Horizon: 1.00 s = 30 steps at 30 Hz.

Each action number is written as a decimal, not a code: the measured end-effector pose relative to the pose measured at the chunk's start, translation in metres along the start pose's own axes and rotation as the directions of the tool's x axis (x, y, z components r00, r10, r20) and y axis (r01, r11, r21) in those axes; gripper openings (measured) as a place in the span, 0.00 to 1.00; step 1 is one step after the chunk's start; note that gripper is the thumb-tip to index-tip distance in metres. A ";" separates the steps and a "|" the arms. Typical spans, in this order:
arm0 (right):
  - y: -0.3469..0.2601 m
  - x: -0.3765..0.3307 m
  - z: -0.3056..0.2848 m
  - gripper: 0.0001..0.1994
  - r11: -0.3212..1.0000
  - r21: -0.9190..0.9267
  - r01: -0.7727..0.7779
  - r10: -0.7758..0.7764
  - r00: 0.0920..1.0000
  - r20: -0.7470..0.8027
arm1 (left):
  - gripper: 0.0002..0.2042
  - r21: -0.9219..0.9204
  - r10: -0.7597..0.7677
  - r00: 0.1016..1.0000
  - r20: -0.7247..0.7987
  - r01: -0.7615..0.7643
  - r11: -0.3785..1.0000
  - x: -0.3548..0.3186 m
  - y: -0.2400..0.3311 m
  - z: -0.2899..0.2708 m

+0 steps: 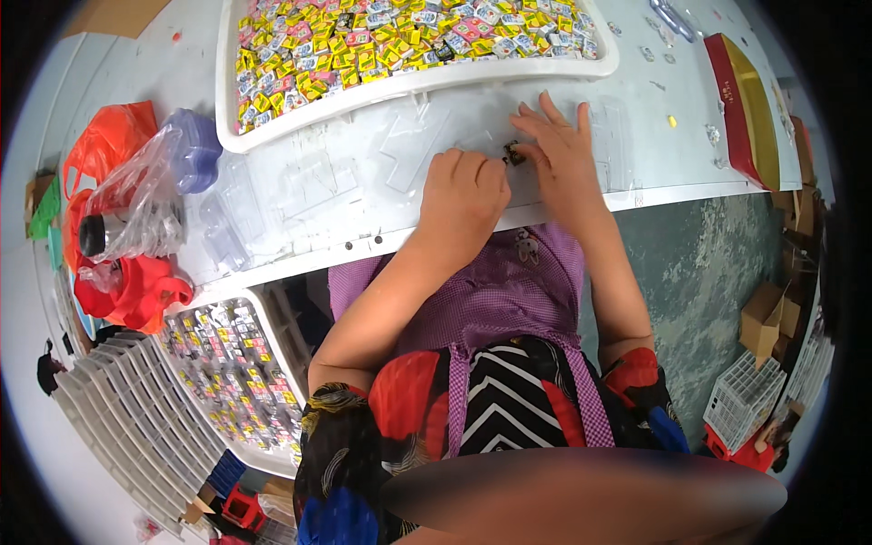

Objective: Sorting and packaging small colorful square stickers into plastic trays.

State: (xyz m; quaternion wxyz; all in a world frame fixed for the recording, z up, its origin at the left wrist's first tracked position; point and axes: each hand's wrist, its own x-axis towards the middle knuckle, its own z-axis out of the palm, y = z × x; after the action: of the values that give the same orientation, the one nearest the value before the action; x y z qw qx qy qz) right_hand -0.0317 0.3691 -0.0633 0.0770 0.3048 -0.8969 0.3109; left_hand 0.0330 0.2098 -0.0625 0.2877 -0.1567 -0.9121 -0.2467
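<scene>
My right hand (565, 163) is over the front part of the white table, thumb bent inward and the other fingers stretched forward. At its thumb is a small dark piece with gold-yellow marks (514, 153), partly covered; its kind is too small to make out. Close on the left, my left hand (465, 195) is curled closed, its fingertips beside that piece; what they hold is hidden. Around the hands lie clear plastic trays (413, 145). Beyond them stands a white bin (345, 104) full of small yellow, pink, white and black wrapped pieces.
At the left are a red bag (118, 136), purplish clear plastic shells (193, 150) and a dark-capped flask (118, 232). A red and gold box (740, 113) lies at the right. Another filled tray (232, 363) is below the table, beside stacked white trays (136, 409).
</scene>
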 end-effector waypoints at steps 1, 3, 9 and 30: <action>0.002 -0.002 -0.005 0.20 0.998 -0.051 0.040 -0.039 0.999 0.015 | 0.06 -0.095 -0.040 0.999 0.003 0.040 0.995 0.001 0.001 -0.001; 0.004 -0.005 -0.008 0.19 0.992 -0.102 0.075 -0.073 0.997 0.031 | 0.06 -0.163 -0.173 0.984 0.033 0.176 0.971 0.000 0.001 0.001; 0.006 -0.010 -0.003 0.16 0.958 -0.245 0.147 -0.147 0.989 0.021 | 0.08 -0.100 -0.240 0.966 0.098 0.249 0.963 0.003 0.003 0.004; 0.002 -0.014 0.003 0.15 0.961 -0.225 0.160 -0.177 0.983 -0.054 | 0.08 -0.057 -0.228 0.916 0.330 0.260 0.964 0.015 -0.008 -0.013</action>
State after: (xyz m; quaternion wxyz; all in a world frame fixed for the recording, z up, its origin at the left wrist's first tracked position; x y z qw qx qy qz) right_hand -0.0211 0.3755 -0.0712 0.1693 0.3580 -0.8931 0.2134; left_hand 0.0232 0.1983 -0.0474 0.0946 -0.0936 -0.9455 -0.2972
